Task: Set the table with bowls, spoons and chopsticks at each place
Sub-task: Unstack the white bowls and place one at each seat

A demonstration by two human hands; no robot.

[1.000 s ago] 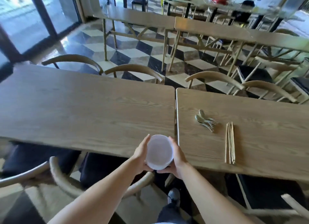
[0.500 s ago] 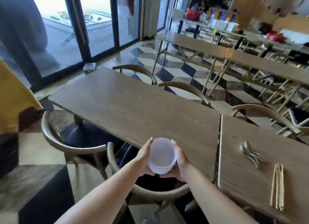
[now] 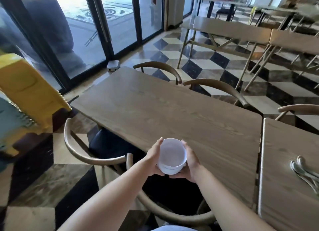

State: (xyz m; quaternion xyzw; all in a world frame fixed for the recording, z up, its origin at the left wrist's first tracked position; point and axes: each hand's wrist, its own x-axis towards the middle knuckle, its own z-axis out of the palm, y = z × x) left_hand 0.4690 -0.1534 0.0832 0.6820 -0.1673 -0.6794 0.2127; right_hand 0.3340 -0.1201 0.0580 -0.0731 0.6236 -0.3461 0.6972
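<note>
A stack of white bowls (image 3: 171,155) is cupped between both my hands over the near edge of the long wooden table (image 3: 172,110). My left hand (image 3: 153,157) wraps the stack's left side and my right hand (image 3: 189,163) wraps its right side and underside. Several pale spoons (image 3: 303,173) lie in a pile on the second wooden table (image 3: 284,187) at the right edge. The chopsticks are out of view.
Curved wooden chairs (image 3: 89,154) with dark seats stand at the near side, one right below my arms, and two more chairs (image 3: 215,85) at the far side. A yellow object (image 3: 29,89) stands at left by glass doors. More tables and chairs fill the back right.
My view has swung left along the table while both hands keep the bowls. The spoons have slid to the right edge and the chopsticks have left the view.
</note>
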